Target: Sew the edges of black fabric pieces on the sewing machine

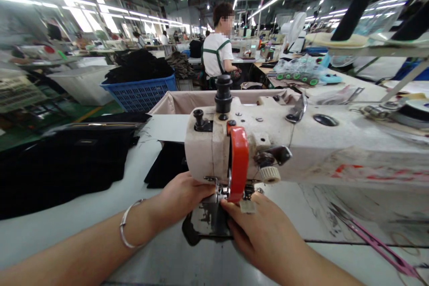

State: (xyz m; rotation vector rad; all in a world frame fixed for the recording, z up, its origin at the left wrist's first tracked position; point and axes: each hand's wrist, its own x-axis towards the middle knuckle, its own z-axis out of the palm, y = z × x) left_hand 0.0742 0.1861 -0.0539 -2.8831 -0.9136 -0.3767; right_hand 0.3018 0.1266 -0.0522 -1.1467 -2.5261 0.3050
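Note:
A white sewing machine (201,152) with an orange guard (239,163) over its needle area stands in front of me. My left hand (184,196) reaches in from the left, its closed fingertips beside the presser foot and partly hidden by the machine head. From the right, my right hand (259,223) comes close to the foot, its fingers curled together. What either hand pinches is too small or hidden to make out. Below the needle lies a worn dark metal plate (209,219). A black fabric piece (166,165) lies flat just behind my left hand.
More black fabric (67,165) covers the table's left side. Pink thread snips (378,241) lie at the right. Behind stand a blue basket (140,91) heaped with dark cloth and a white bin (83,85). A person (217,53) in a white shirt is beyond the machine.

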